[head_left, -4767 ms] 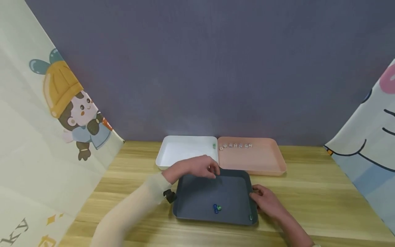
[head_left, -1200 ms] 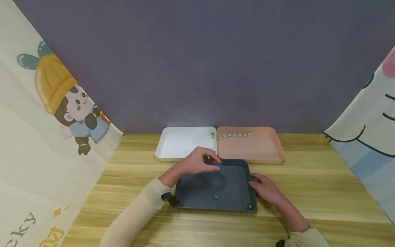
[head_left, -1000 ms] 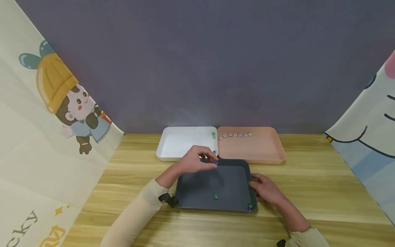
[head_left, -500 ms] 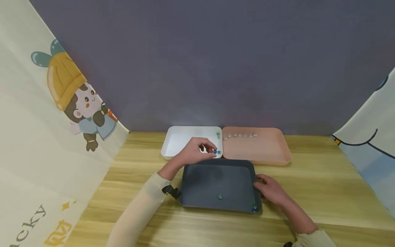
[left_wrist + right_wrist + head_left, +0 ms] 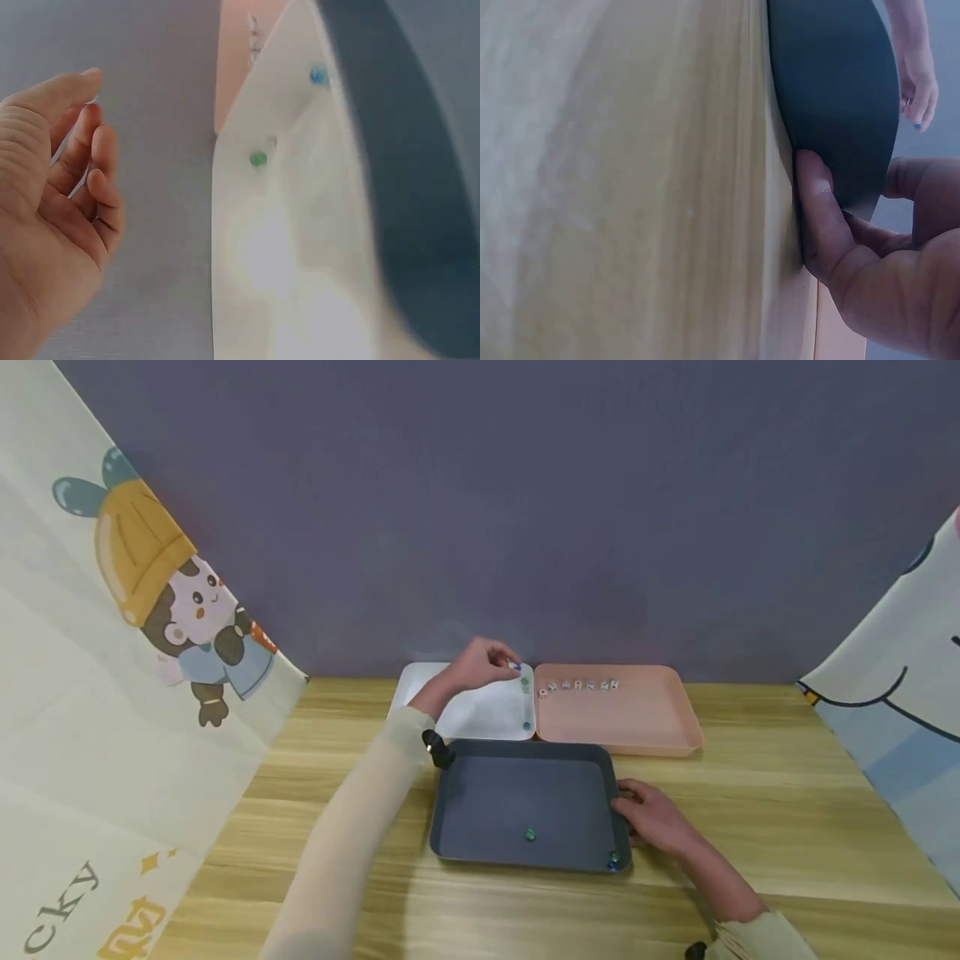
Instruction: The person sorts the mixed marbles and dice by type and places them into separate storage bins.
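Note:
My left hand (image 5: 474, 667) is over the far right corner of the white tray (image 5: 480, 718), pinching a small blue marble (image 5: 515, 667) between thumb and fingertips. That marble (image 5: 918, 126) also shows at the fingertips in the right wrist view. Below lie green marbles (image 5: 526, 685), and a blue-green marble (image 5: 319, 75) is in the tray's near right corner. My right hand (image 5: 885, 277) grips the dark tray (image 5: 517, 793) by its right edge, thumb on one side and fingers on the other. On this tray sit a green marble (image 5: 531, 835) and a green-and-blue pair (image 5: 614, 860) in the near right corner.
A pink tray (image 5: 622, 718) adjoins the white one on the right, with a row of several small dice (image 5: 578, 685) along its far side. A grey wall (image 5: 480, 527) stands behind the trays. Printed cloths (image 5: 180, 593) flank the wooden table (image 5: 750, 793).
My left hand has carried the blue marble from above the dark tray to the white tray's far right corner. Both blue marbles have left the dark tray's middle; the right hand keeps its grip.

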The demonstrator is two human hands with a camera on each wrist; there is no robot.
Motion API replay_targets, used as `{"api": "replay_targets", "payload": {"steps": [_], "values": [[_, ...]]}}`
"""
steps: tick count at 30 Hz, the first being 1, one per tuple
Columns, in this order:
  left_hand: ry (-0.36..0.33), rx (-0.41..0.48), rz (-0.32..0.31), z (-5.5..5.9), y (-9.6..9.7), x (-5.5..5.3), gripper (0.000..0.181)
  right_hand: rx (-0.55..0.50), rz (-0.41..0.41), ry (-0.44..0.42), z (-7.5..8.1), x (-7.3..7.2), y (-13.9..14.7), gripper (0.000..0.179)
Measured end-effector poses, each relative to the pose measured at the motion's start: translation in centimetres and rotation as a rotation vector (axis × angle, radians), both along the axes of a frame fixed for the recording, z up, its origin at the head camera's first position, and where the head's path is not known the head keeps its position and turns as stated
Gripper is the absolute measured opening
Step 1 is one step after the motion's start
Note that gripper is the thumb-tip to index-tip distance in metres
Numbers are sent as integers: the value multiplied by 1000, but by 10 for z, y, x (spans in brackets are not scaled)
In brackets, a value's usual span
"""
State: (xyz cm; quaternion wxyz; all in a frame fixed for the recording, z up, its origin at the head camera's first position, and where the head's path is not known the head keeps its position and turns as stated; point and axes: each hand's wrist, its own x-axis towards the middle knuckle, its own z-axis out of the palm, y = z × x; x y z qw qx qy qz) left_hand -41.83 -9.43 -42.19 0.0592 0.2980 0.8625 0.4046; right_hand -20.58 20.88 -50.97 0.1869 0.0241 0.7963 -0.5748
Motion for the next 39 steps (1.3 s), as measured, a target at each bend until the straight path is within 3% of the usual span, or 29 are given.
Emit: {"api": "replay_targets", "payload": {"steps": [5, 7, 14, 31, 39], "values": [[-46, -169, 34, 3, 5, -23, 22, 21, 11, 4, 3, -1, 1, 49], [-97, -212, 53, 0, 4, -30, 24, 27, 10, 0, 3, -1, 0, 49], [-234, -190, 144, -19, -4, -47, 26, 54, -5, 16, 0, -2, -4, 47], [-312, -158, 220, -62, -13, -56, 29, 28, -20, -11, -8, 7, -9, 48], [-288, -181, 239, -60, -8, -54, 25, 10, -20, 1, -8, 5, -8, 47]]}}
